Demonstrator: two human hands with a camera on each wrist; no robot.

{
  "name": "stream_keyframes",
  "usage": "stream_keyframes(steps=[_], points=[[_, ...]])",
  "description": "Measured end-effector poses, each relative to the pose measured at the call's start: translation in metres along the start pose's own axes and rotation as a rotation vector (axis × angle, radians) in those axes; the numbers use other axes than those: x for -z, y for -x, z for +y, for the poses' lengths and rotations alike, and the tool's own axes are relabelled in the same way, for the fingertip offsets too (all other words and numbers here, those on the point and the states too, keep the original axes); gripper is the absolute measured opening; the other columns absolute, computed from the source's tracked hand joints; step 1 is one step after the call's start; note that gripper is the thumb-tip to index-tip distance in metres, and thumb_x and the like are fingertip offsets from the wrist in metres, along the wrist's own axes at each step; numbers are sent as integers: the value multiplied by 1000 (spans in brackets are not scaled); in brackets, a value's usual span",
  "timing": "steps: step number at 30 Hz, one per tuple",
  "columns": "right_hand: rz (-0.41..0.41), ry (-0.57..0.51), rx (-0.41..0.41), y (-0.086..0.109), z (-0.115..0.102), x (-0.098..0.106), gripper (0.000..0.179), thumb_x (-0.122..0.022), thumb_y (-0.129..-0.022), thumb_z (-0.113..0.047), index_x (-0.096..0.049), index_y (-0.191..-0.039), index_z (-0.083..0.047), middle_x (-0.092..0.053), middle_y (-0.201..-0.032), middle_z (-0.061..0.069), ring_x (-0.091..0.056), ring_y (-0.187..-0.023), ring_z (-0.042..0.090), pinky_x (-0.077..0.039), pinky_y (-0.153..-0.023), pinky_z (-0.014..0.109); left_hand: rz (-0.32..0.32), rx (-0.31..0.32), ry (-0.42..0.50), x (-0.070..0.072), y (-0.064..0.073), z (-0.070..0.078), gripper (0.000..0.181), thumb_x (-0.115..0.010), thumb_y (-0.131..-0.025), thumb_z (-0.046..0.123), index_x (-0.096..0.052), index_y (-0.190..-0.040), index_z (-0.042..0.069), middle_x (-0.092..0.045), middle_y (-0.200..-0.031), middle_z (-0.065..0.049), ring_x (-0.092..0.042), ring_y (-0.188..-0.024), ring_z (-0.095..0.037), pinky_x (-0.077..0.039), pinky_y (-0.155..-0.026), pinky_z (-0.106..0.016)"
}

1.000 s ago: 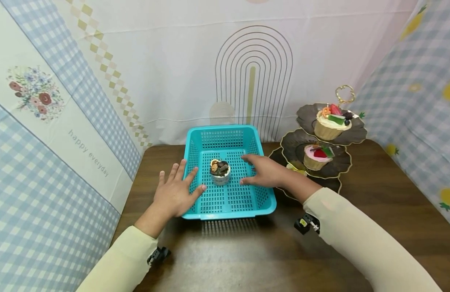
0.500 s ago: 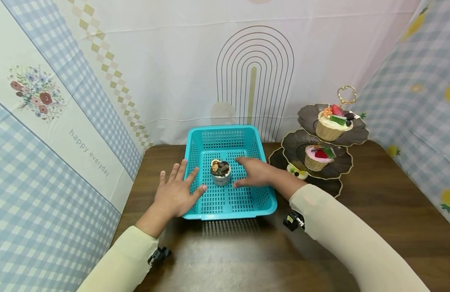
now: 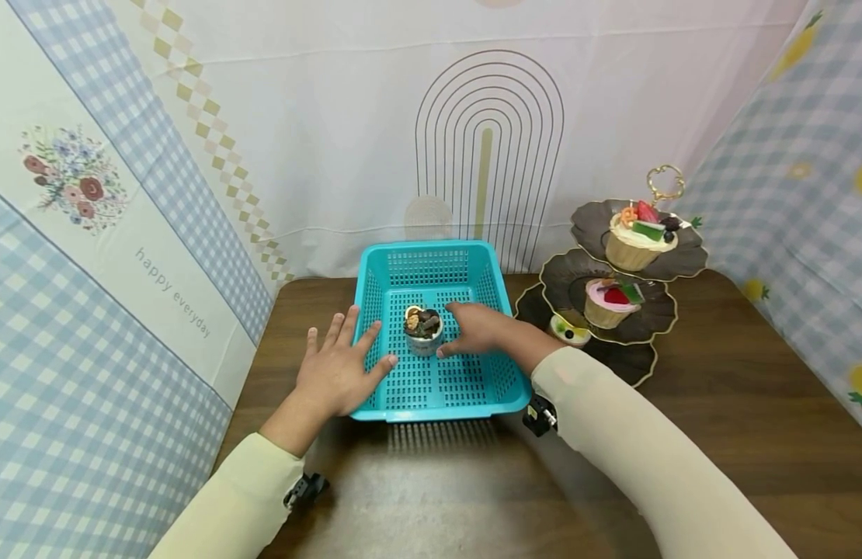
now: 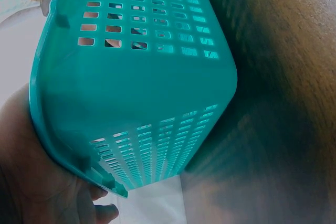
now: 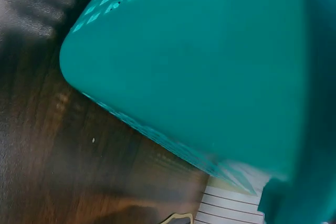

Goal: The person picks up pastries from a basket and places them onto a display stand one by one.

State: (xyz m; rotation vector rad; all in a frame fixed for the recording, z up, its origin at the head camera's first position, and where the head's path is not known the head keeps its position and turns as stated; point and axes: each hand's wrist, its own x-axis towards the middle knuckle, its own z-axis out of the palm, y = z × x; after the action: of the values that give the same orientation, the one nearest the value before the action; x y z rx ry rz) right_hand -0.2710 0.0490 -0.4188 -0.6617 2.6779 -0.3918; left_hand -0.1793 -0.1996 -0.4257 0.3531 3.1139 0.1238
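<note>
A small cupcake (image 3: 424, 332) with dark chocolate and cookie topping stands upright in a pale cup inside the turquoise plastic basket (image 3: 431, 413). Over the basket's left rim lies my left hand (image 3: 338, 369), fingers spread and straight; the left wrist view shows its palm (image 4: 37, 166) against the outer rim. My right hand (image 3: 478, 329) reaches in over the right rim, thumb and fingers parted, fingertips close beside the cupcake's right side. In the right wrist view the basket's outer wall (image 5: 184, 66) fills most of the picture and hides the hand.
To the right stands a tiered stand with dark scalloped plates (image 3: 655, 320). A cream cupcake (image 3: 637, 241) is on top, a pink one (image 3: 609, 303) below, and a small fruit-topped dessert (image 3: 569, 331) lowest. Patterned cloth (image 3: 333, 140) hangs behind the wooden table (image 3: 431, 497).
My right hand has moved left, farther into the basket and closer to the cupcake, uncovering the dessert on the lowest plate. The left hand has stayed on the rim.
</note>
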Motion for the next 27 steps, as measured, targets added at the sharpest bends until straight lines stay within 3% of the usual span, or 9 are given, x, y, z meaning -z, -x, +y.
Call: stream_keyframes(steps=[18, 27], points=[[-39, -13, -42, -17, -8, -12, 96, -70, -78, -52, -24, -147, -4, -45, -138, 15, -44, -124, 30, -39, -98, 45, -16, 14, -7, 3, 1, -1, 83, -6, -83, 78, -20, -150, 32, 5, -157, -8, 3, -141, -29, 0, -106, -61], [-15, -42, -31, -23, -8, -21, 101, -70, -79, -52, -14, -150, -7, -47, -135, 15, -47, -121, 30, -41, -95, 45, -13, 13, -9, 1, 0, 0, 84, -5, -83, 78, -22, -150, 30, 4, -157, -7, 2, -141, -29, 0, -106, -61]])
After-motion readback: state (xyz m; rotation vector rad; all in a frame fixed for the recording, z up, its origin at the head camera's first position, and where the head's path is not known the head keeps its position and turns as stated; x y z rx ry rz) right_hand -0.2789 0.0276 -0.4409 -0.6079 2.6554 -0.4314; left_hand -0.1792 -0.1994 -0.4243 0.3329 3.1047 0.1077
